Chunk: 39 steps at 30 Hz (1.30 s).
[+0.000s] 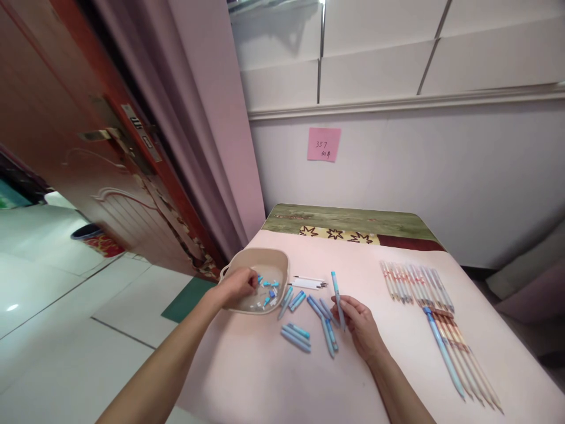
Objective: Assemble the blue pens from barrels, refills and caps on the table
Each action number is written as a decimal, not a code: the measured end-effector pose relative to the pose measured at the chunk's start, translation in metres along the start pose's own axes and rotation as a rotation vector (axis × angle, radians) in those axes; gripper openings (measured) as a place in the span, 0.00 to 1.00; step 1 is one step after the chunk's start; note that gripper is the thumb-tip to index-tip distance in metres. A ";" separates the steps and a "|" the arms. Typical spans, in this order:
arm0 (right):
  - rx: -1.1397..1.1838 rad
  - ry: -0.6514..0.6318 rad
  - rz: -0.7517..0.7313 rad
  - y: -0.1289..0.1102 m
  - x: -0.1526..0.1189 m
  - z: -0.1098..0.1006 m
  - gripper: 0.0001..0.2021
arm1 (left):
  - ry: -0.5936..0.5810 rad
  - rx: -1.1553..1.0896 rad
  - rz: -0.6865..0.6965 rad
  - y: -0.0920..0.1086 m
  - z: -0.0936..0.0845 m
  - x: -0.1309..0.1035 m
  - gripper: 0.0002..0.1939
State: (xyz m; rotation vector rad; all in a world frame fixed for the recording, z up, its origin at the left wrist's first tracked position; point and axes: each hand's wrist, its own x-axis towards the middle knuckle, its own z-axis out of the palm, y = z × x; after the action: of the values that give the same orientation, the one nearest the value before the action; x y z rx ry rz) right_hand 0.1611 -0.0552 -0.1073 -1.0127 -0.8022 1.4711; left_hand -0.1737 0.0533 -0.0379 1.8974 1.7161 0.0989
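Observation:
My left hand point(241, 284) reaches into a beige basin point(282, 259), fingers curled together; whatever they pinch is hidden. Small blue and white pen parts point(270, 297) lie on the basin floor beside it. Between thumb and fingers my right hand point(359, 321) grips a light-blue pen point(336, 291), held tilted above the table. Several blue pen barrels point(326, 330) lie loose just left of that hand, with more barrel pieces point(296, 337) nearer the front. White refills point(309, 283) with dark tips rest in a small bunch right of the basin.
On the right, a row of pale pens point(415, 282) lies above several brownish pens and one blue pen point(444, 350). The pink-covered table point(247, 377) meets a wall bearing a pink note point(323, 145). A wooden door point(110, 147) and curtain point(212, 118) stand left.

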 end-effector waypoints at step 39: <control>-0.464 -0.032 -0.286 -0.021 -0.050 0.043 0.11 | 0.123 -1.608 -0.044 0.128 0.059 -0.075 0.18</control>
State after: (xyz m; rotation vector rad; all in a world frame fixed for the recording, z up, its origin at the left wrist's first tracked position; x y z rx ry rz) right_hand 0.1302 -0.0996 -0.0633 -1.1579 -1.2931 1.0800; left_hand -0.0476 -0.0390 -0.0049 0.6084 1.0062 1.1724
